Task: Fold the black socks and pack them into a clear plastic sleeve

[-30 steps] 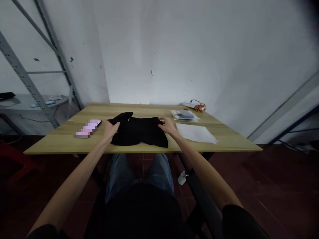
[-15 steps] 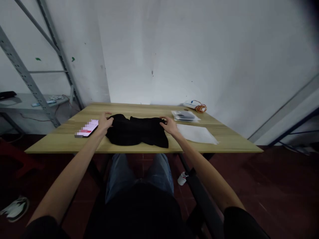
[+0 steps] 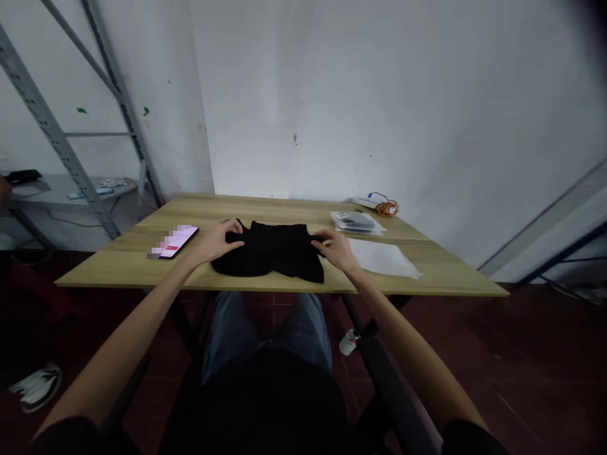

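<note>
A black cloth garment (image 3: 279, 249) lies spread near the front edge of the table, its upper edge notched toward the left. My left hand (image 3: 222, 241) is at its upper left part, thumb and fingers curled around a bit of the fabric. At the upper right corner, my right hand (image 3: 334, 248) pinches the cloth between thumb and fingers. What kind of garment it is cannot be made out. To the left of my left hand rests a phone (image 3: 179, 242) with a lit screen, partly blurred out.
The wooden table (image 3: 114, 268) stands against a white wall. White sheets (image 3: 382, 258), flat clear plastic packets (image 3: 356, 222) and a coiled orange cable (image 3: 387, 208) lie on its right side. A metal rack (image 3: 61, 136) rises at left. Another person's shoe (image 3: 40, 387) shows lower left.
My left hand has moved right, inward over the garment, from its left corner. My right hand has shifted slightly right and lower at the right corner. The view has moved slightly.
</note>
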Demonstrator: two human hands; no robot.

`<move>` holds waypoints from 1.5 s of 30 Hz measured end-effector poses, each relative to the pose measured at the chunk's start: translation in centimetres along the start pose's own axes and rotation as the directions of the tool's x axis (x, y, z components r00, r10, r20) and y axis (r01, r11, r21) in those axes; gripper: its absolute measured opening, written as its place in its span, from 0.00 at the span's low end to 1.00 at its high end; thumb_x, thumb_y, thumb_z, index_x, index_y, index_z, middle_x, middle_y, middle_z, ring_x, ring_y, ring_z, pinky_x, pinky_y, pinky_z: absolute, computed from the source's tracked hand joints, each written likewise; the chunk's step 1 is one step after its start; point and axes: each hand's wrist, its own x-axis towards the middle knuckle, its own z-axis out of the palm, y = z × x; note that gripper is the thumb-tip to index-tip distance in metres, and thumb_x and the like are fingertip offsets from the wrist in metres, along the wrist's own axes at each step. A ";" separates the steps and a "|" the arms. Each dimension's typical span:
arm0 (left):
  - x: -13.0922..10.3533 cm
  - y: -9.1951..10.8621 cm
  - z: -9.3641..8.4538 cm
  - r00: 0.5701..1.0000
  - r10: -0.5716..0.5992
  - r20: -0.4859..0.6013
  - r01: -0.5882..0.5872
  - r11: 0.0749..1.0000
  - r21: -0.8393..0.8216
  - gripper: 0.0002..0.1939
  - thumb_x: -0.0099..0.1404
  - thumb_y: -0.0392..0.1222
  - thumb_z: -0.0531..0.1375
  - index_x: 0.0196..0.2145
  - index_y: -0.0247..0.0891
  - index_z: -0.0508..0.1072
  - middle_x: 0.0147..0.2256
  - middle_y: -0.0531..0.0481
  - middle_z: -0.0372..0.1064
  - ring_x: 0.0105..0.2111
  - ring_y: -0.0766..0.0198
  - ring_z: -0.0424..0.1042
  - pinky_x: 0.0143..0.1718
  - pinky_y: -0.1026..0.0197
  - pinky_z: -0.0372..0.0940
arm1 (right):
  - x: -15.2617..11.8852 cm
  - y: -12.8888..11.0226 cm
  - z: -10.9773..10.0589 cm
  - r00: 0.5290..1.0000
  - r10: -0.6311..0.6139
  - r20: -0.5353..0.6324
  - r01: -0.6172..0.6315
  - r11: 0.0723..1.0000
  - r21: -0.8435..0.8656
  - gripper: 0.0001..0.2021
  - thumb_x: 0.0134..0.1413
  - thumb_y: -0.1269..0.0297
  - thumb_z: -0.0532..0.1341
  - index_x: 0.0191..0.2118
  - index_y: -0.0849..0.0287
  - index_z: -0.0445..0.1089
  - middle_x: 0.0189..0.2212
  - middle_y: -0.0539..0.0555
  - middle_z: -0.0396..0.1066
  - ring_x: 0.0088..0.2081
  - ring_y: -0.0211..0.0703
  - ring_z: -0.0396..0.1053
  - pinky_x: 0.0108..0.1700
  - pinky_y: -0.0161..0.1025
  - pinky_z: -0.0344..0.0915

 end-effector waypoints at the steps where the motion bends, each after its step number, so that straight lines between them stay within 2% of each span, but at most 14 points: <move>1: -0.6 0.2 -0.3 1.000 0.015 0.012 -0.015 1.000 -0.023 0.14 0.64 0.52 0.63 0.45 0.45 0.75 0.48 0.47 0.79 0.50 0.51 0.78 0.56 0.48 0.70 | -1.2 -0.2 -0.3 0.999 -0.040 0.028 0.038 0.998 0.058 0.09 0.60 0.61 0.67 0.45 0.53 0.80 0.45 0.55 0.80 0.47 0.49 0.78 0.50 0.47 0.75; 7: -5.3 0.0 -0.9 0.995 0.017 0.094 -0.026 0.995 0.096 0.10 0.66 0.49 0.60 0.41 0.48 0.79 0.45 0.48 0.80 0.48 0.51 0.78 0.55 0.49 0.70 | -7.8 0.1 -1.1 0.968 -0.205 0.146 0.194 0.977 0.083 0.07 0.65 0.60 0.63 0.43 0.51 0.80 0.49 0.55 0.80 0.52 0.52 0.77 0.60 0.54 0.70; 11: -7.3 -1.0 -0.9 0.994 -0.016 0.106 0.000 0.989 0.148 0.11 0.67 0.49 0.55 0.38 0.48 0.78 0.43 0.48 0.79 0.43 0.52 0.79 0.50 0.51 0.72 | -8.7 0.4 -1.5 0.964 -0.226 0.139 0.217 0.973 0.077 0.10 0.68 0.56 0.62 0.45 0.50 0.80 0.50 0.55 0.80 0.54 0.53 0.76 0.62 0.55 0.68; 15: -7.5 -0.7 -1.8 0.991 -0.023 0.132 -0.001 0.983 0.184 0.12 0.68 0.54 0.57 0.37 0.49 0.78 0.41 0.49 0.80 0.42 0.51 0.79 0.46 0.54 0.71 | -8.4 -0.4 -2.8 0.946 -0.248 0.209 0.232 0.968 0.098 0.14 0.71 0.53 0.59 0.46 0.49 0.81 0.52 0.55 0.80 0.56 0.53 0.75 0.63 0.53 0.68; 18: -6.2 0.7 -2.4 0.999 -0.037 0.015 0.031 0.960 0.279 0.17 0.72 0.57 0.56 0.34 0.48 0.78 0.37 0.50 0.79 0.38 0.52 0.78 0.43 0.55 0.70 | -7.0 -1.1 -3.7 0.953 -0.249 0.171 0.243 0.968 0.054 0.13 0.71 0.54 0.59 0.49 0.49 0.81 0.53 0.55 0.79 0.55 0.52 0.76 0.62 0.50 0.68; 21: -3.3 1.4 -1.7 0.996 0.020 -0.087 0.012 0.938 0.346 0.17 0.75 0.54 0.53 0.41 0.45 0.78 0.37 0.48 0.78 0.37 0.54 0.77 0.43 0.55 0.69 | -4.2 -1.3 -3.6 0.975 -0.207 0.076 0.213 0.974 -0.076 0.13 0.68 0.59 0.62 0.53 0.51 0.79 0.52 0.55 0.79 0.53 0.51 0.76 0.60 0.47 0.70; 24: 0.2 0.6 0.1 0.990 0.114 0.085 -0.136 0.934 0.330 0.14 0.70 0.48 0.60 0.49 0.43 0.77 0.47 0.45 0.78 0.45 0.54 0.77 0.48 0.54 0.69 | -1.5 -1.2 -2.5 0.974 -0.129 0.186 0.168 0.962 -0.215 0.14 0.63 0.63 0.66 0.54 0.52 0.79 0.52 0.56 0.79 0.49 0.49 0.78 0.53 0.43 0.71; 26: 2.0 -0.6 1.2 0.966 0.118 0.231 -0.191 0.927 0.322 0.15 0.65 0.46 0.65 0.48 0.43 0.79 0.50 0.45 0.78 0.50 0.51 0.76 0.51 0.53 0.69 | -0.3 -1.1 -1.6 0.957 -0.061 0.282 0.148 0.943 -0.298 0.13 0.63 0.65 0.67 0.52 0.52 0.80 0.48 0.55 0.81 0.45 0.48 0.79 0.49 0.41 0.71; 28: 3.3 -1.7 2.0 0.949 0.105 0.296 -0.200 0.929 0.312 0.14 0.62 0.46 0.67 0.46 0.44 0.80 0.50 0.46 0.78 0.52 0.50 0.75 0.52 0.52 0.69 | 0.3 -1.1 -1.1 0.947 -0.021 0.321 0.142 0.923 -0.357 0.11 0.64 0.65 0.66 0.50 0.51 0.81 0.43 0.53 0.82 0.42 0.47 0.79 0.45 0.38 0.70; 35: 5.6 -2.0 2.0 0.962 0.185 0.202 -0.230 0.946 0.229 0.13 0.68 0.48 0.59 0.45 0.42 0.79 0.44 0.46 0.79 0.42 0.55 0.76 0.45 0.54 0.69 | 3.3 -1.5 -0.8 0.974 -0.071 0.215 0.147 0.920 -0.363 0.14 0.71 0.58 0.59 0.48 0.55 0.82 0.42 0.55 0.83 0.41 0.46 0.78 0.45 0.37 0.68; 38: 7.8 -2.0 2.6 0.993 0.102 0.064 -0.111 0.980 0.164 0.13 0.69 0.49 0.58 0.41 0.41 0.78 0.41 0.46 0.79 0.40 0.55 0.77 0.45 0.54 0.70 | 6.7 -1.6 -0.2 0.995 -0.011 0.096 0.048 0.920 -0.390 0.16 0.72 0.58 0.58 0.50 0.57 0.81 0.45 0.58 0.82 0.45 0.49 0.78 0.48 0.39 0.69; 40: 9.5 -2.5 3.4 0.996 -0.081 -0.032 0.085 0.987 0.137 0.13 0.70 0.49 0.58 0.42 0.40 0.78 0.40 0.45 0.79 0.40 0.54 0.78 0.45 0.53 0.71 | 9.0 -1.8 0.5 0.995 0.096 0.031 -0.075 0.909 -0.410 0.16 0.72 0.58 0.56 0.51 0.57 0.81 0.46 0.60 0.82 0.47 0.51 0.78 0.50 0.41 0.70; 43: 11.1 -3.0 4.9 0.936 -0.307 -0.171 0.332 0.931 0.150 0.16 0.73 0.49 0.56 0.48 0.36 0.75 0.47 0.36 0.78 0.47 0.46 0.78 0.50 0.46 0.71 | 10.9 -2.8 1.9 0.970 0.226 -0.083 -0.240 0.873 -0.425 0.18 0.73 0.62 0.53 0.56 0.60 0.78 0.53 0.65 0.78 0.52 0.55 0.77 0.54 0.46 0.71; 45: 11.1 -2.8 6.0 0.917 -0.316 -0.243 0.360 0.918 0.166 0.19 0.76 0.49 0.53 0.54 0.33 0.72 0.54 0.29 0.73 0.56 0.39 0.73 0.55 0.39 0.68 | 10.6 -3.7 3.2 0.967 0.211 -0.145 -0.253 0.870 -0.422 0.20 0.73 0.65 0.52 0.62 0.64 0.73 0.60 0.69 0.73 0.58 0.57 0.73 0.58 0.49 0.69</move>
